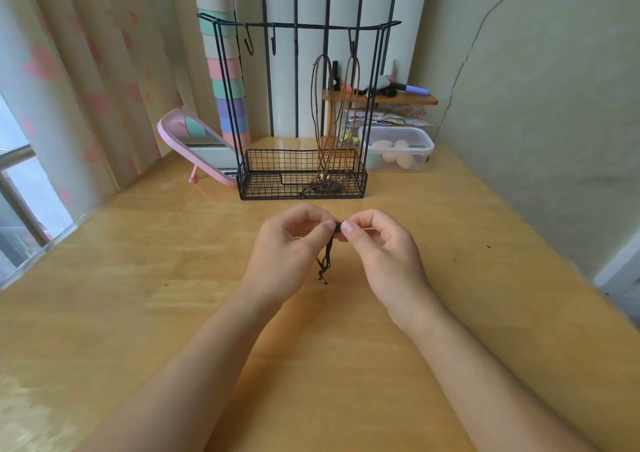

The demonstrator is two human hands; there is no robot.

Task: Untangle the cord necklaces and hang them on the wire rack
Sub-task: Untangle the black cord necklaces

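Observation:
A black cord necklace [326, 259] hangs bunched between my two hands above the wooden table [138, 295]. My left hand [291, 243] and my right hand [381, 250] both pinch its top end, thumbs and forefingers nearly touching. The loose ends dangle down to the tabletop. Behind stands the black wire rack [301, 174], a basket base with a top bar of hooks. Two brown cord necklaces [334, 112] hang from hooks on the right part of the bar, their pendants lying in the basket.
A pink-framed mirror [194, 139] leans left of the rack. A clear plastic box [398, 151] with pale round things sits to its right, in front of a small wooden shelf [381, 98]. A curtain [69, 87] and the window lie to the left, a wall to the right.

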